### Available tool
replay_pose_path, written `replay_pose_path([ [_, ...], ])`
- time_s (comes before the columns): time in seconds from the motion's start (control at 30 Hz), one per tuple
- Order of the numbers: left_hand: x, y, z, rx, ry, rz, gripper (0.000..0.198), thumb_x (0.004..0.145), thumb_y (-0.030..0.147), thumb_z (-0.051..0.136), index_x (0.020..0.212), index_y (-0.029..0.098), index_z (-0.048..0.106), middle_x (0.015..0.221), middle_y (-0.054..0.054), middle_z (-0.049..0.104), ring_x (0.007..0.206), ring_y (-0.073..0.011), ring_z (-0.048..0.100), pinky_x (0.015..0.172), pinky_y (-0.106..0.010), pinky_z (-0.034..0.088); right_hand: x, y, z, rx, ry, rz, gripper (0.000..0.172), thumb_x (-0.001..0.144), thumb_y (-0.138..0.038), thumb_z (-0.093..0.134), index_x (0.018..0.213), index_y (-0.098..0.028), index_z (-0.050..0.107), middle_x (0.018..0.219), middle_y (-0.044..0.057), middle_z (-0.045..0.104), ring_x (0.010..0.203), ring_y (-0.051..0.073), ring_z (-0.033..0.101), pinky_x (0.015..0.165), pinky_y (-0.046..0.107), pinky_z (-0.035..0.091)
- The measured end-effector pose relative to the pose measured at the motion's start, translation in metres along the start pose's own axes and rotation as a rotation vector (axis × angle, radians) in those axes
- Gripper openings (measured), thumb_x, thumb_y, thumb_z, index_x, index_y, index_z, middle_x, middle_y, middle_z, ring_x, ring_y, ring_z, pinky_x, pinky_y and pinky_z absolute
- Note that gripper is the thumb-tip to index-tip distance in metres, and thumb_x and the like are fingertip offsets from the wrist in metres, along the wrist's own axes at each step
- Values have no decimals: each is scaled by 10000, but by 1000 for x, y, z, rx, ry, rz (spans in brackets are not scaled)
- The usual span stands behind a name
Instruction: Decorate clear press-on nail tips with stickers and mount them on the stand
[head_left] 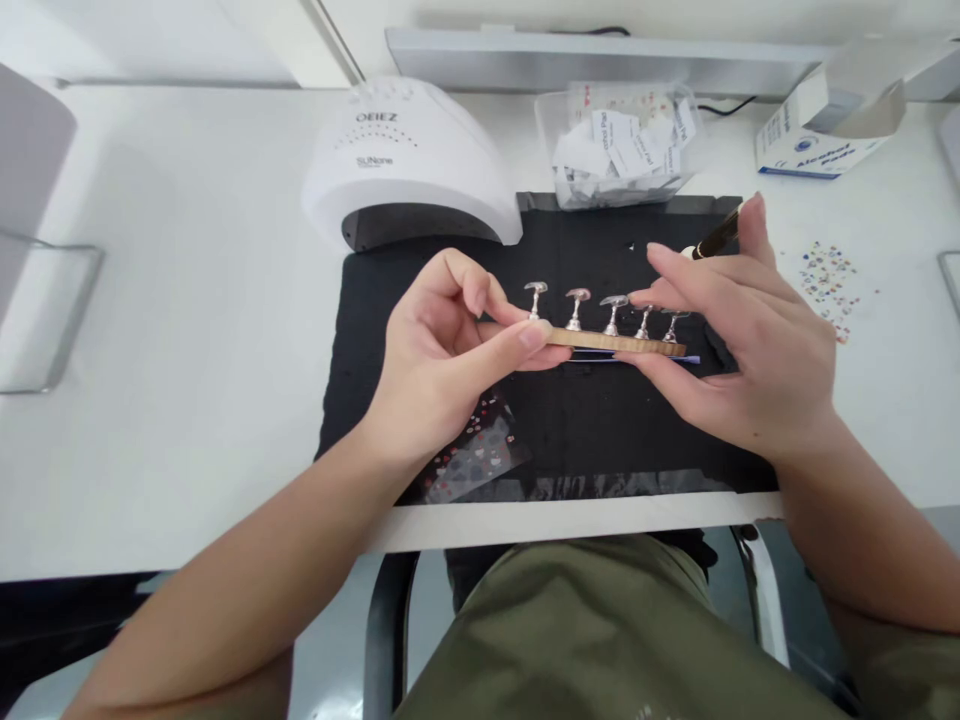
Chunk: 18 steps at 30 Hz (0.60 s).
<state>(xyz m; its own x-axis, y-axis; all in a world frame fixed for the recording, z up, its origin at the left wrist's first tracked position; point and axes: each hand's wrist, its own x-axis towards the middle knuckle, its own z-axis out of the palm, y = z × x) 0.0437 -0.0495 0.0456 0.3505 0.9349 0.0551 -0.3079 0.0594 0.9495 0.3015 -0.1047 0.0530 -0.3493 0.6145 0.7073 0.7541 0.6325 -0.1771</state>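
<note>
Above the black mat (585, 430), my left hand (457, 350) pinches the left end of a thin wooden strip (615, 342). Several small silver stands (576, 312) rise from the strip in a row, with clear nail tips (614, 301) on top. My right hand (750, 330) has its thumb under the strip's right part and a fingertip by the middle nail tip. A dark pen-like tool (718, 238) is held between the right hand's fingers, pointing up to the right. Below the strip shows a thin bluish stick (694, 359).
A white nail lamp (420, 150) stands behind the mat at the left. Behind it lie a plastic bag of packets (622, 145) and an open alcohol pad box (814, 135). Small coloured pieces (829, 285) are scattered at the right. A patterned clear sheet (476, 455) lies near the front edge.
</note>
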Motion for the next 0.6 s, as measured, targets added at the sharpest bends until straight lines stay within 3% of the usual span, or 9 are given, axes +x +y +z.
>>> replay_pose_path([
  [0.23, 1, -3, -3, 21, -22, 33, 628, 803, 384, 1096, 851, 239, 487, 811, 75, 730, 633, -93, 766, 672, -206, 753, 1, -2, -3, -7, -14, 9, 618, 1045, -195, 799, 1612, -352, 610, 1126, -29, 877, 1030, 256, 852, 1384, 700, 531],
  [0.43, 1, -4, -5, 34, -38, 40, 634, 826, 416, 1084, 868, 242, 476, 833, 68, 727, 648, -97, 773, 680, -210, 752, 2, -5, -3, -17, -8, 29, 350, 1010, -216, 838, 1323, -301, 708, 1056, -11, 847, 983, 237, 842, 1377, 671, 551],
  [0.6, 1, -2, -4, 28, -37, 6, 656, 809, 423, 1097, 870, 243, 469, 818, 70, 723, 668, -119, 796, 685, -244, 761, 3, -7, -5, 8, 5, 39, 291, 1006, -193, 848, 1253, -279, 720, 1033, -5, 848, 969, 223, 837, 1381, 661, 553],
])
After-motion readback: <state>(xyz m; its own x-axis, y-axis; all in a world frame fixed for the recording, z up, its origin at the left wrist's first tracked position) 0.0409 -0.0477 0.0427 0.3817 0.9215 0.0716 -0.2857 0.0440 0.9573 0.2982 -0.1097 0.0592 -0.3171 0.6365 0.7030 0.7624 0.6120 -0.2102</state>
